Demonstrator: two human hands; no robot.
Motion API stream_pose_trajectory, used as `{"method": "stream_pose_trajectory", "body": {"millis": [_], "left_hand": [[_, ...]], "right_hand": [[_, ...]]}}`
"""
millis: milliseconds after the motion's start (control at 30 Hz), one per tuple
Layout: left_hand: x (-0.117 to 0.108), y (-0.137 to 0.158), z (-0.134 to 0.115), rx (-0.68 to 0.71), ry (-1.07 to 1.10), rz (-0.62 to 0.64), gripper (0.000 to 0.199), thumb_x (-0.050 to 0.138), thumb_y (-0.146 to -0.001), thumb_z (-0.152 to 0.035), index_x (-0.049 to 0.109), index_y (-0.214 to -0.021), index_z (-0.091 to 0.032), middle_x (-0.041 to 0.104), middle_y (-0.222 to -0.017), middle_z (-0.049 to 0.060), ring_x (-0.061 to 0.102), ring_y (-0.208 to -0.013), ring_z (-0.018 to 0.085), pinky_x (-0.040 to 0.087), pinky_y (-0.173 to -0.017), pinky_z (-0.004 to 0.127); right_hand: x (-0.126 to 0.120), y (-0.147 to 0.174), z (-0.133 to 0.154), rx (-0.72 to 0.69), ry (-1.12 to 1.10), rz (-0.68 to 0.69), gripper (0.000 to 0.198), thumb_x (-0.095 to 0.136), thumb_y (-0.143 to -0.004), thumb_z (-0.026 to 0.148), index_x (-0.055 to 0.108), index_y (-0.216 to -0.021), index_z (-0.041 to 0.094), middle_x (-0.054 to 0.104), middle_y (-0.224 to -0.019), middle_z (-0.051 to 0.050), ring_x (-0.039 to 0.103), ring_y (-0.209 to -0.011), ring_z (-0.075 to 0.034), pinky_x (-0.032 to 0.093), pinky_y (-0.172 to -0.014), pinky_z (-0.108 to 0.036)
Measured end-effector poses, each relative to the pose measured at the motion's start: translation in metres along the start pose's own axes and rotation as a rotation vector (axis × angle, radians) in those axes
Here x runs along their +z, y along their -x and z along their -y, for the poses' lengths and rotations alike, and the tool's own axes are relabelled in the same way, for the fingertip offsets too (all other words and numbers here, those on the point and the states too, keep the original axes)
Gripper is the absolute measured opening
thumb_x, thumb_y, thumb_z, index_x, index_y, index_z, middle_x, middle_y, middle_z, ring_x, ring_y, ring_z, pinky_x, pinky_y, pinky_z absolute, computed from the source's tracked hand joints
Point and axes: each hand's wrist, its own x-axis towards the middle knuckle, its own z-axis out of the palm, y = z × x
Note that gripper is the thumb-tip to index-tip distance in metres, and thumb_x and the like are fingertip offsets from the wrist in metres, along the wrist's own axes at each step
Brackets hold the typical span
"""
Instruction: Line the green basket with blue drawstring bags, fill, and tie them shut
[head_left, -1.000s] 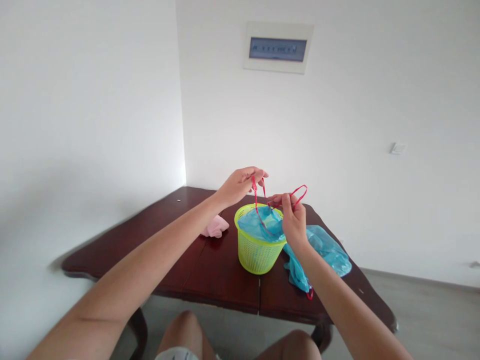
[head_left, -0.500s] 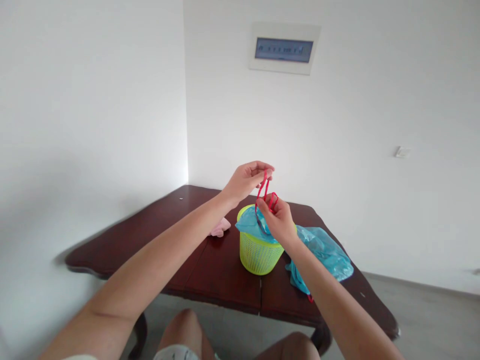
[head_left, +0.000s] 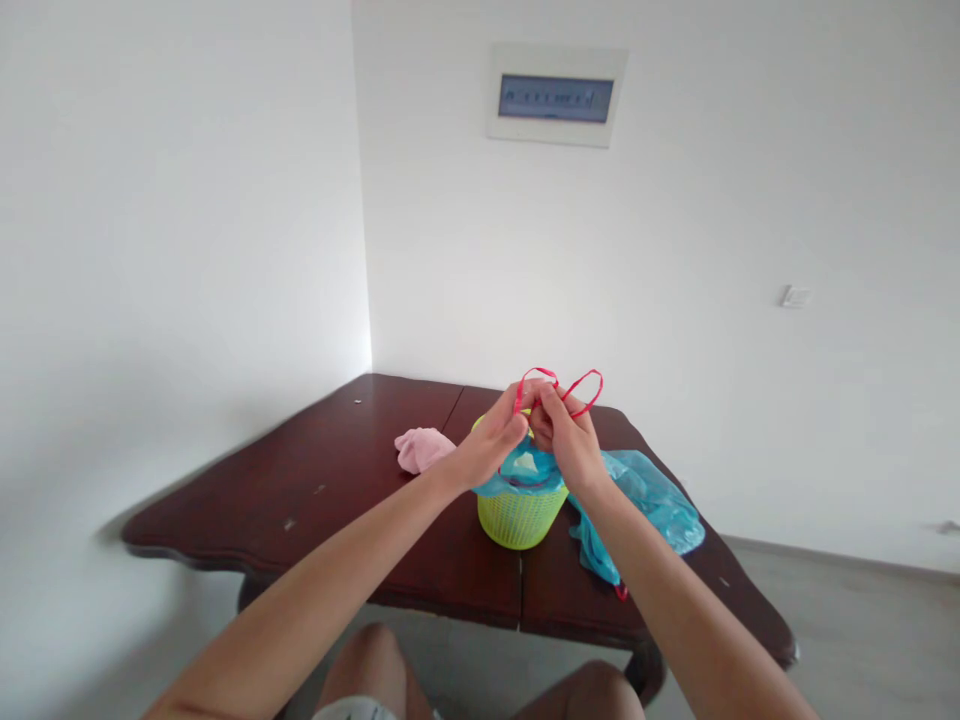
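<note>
A yellow-green plastic basket [head_left: 517, 520] stands on the dark wooden table, lined with a blue plastic bag [head_left: 529, 475] whose edge folds over the rim. Above it, my left hand [head_left: 496, 425] and my right hand [head_left: 568, 430] meet, both closed on the bag's red drawstring [head_left: 589, 388]. Two loops of the string stick up, one over each hand. The fingertips overlap, so the crossing of the string is partly hidden.
A second blue plastic bag [head_left: 649, 500] lies crumpled to the basket's right. On the left rests a pink cloth [head_left: 421, 449]. The table [head_left: 330, 460] reaches close to the white walls. A breaker box [head_left: 556, 98] is set in the wall.
My left hand has come down and right to meet my right hand. The drawstring, earlier stretched upward between the hands, now forms two separate loops. More of the pink cloth shows.
</note>
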Motion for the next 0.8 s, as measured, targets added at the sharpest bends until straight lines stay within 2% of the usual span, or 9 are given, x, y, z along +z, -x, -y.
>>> {"method": "stream_pose_trajectory", "body": {"millis": [100, 200, 300, 367, 433, 533, 633, 700, 800], "left_hand": [[0.002, 0.006, 0.003, -0.037, -0.174, 0.015, 0.064, 0.087, -0.105, -0.068, 0.074, -0.147, -0.023, 0.08, -0.14, 0.014, 0.076, -0.129, 0.03, 0.059, -0.116, 0.043], [0.002, 0.004, 0.01, -0.125, -0.209, -0.044, 0.047, 0.078, -0.111, -0.066, 0.076, -0.117, -0.02, 0.082, -0.109, 0.008, 0.077, -0.098, 0.022, 0.062, -0.094, 0.035], [0.002, -0.001, 0.014, -0.216, -0.039, -0.155, 0.059, 0.076, -0.107, -0.076, 0.062, -0.089, -0.022, 0.071, -0.08, 0.001, 0.069, -0.074, 0.017, 0.058, -0.075, 0.029], [0.001, -0.004, 0.014, -0.293, 0.105, -0.181, 0.065, 0.076, -0.102, -0.082, 0.051, -0.083, -0.025, 0.061, -0.069, -0.004, 0.059, -0.06, 0.014, 0.055, -0.064, 0.027], [0.0, -0.007, 0.011, -0.386, 0.206, -0.157, 0.069, 0.076, -0.098, -0.089, 0.045, -0.086, -0.027, 0.045, -0.061, -0.01, 0.04, -0.048, 0.011, 0.046, -0.052, 0.024], [-0.003, -0.009, 0.005, -0.556, 0.207, -0.05, 0.078, 0.074, -0.091, -0.098, 0.043, -0.083, -0.027, 0.027, -0.06, -0.013, 0.016, -0.048, 0.008, 0.024, -0.044, 0.021], [-0.006, -0.008, -0.001, -0.697, 0.099, 0.098, 0.086, 0.067, -0.09, -0.106, 0.035, -0.073, -0.028, 0.022, -0.062, -0.012, 0.012, -0.05, 0.007, 0.01, -0.045, 0.025], [-0.007, -0.005, -0.004, -0.673, 0.04, 0.172, 0.084, 0.061, -0.094, -0.106, 0.041, -0.074, -0.027, 0.024, -0.062, -0.011, 0.013, -0.05, 0.008, 0.007, -0.047, 0.027], [-0.008, 0.002, -0.003, -0.511, 0.011, 0.243, 0.076, 0.063, -0.101, -0.098, 0.055, -0.083, -0.024, 0.027, -0.061, -0.01, 0.016, -0.051, 0.009, 0.009, -0.048, 0.028]], "right_hand": [[-0.006, 0.001, 0.012, 0.011, 0.015, -0.002, 0.06, 0.078, -0.101, 0.08, 0.066, -0.084, 0.024, 0.041, -0.061, 0.007, 0.031, -0.052, -0.01, 0.027, -0.048, -0.026], [-0.009, 0.002, 0.017, 0.059, -0.022, 0.01, 0.059, 0.077, -0.101, 0.082, 0.068, -0.089, 0.025, 0.036, -0.059, 0.01, 0.023, -0.046, -0.008, 0.02, -0.044, -0.026], [-0.012, 0.003, 0.011, 0.037, -0.006, -0.012, 0.061, 0.077, -0.101, 0.084, 0.067, -0.091, 0.025, 0.032, -0.058, 0.012, 0.02, -0.044, -0.008, 0.017, -0.043, -0.026], [-0.013, 0.003, 0.002, 0.03, 0.03, -0.023, 0.062, 0.077, -0.1, 0.086, 0.064, -0.09, 0.026, 0.033, -0.058, 0.012, 0.022, -0.045, -0.008, 0.016, -0.043, -0.026], [-0.015, 0.003, -0.006, 0.048, 0.068, -0.018, 0.065, 0.077, -0.099, 0.089, 0.061, -0.088, 0.027, 0.033, -0.058, 0.012, 0.022, -0.045, -0.009, 0.015, -0.042, -0.026], [-0.019, 0.005, -0.011, 0.1, 0.086, 0.015, 0.07, 0.083, -0.092, 0.091, 0.054, -0.086, 0.028, 0.033, -0.06, 0.012, 0.022, -0.047, -0.008, 0.014, -0.042, -0.026], [-0.024, 0.008, -0.004, 0.155, 0.008, 0.11, 0.065, 0.091, -0.091, 0.082, 0.055, -0.09, 0.027, 0.034, -0.06, 0.014, 0.019, -0.047, -0.006, 0.014, -0.044, -0.024], [-0.028, 0.01, 0.005, 0.176, -0.087, 0.152, 0.058, 0.092, -0.094, 0.074, 0.059, -0.092, 0.026, 0.032, -0.058, 0.015, 0.015, -0.046, -0.005, 0.014, -0.045, -0.024], [-0.034, 0.009, 0.016, 0.187, -0.224, 0.125, 0.051, 0.09, -0.096, 0.067, 0.062, -0.09, 0.025, 0.025, -0.054, 0.017, 0.008, -0.046, -0.006, 0.013, -0.044, -0.025]]}}
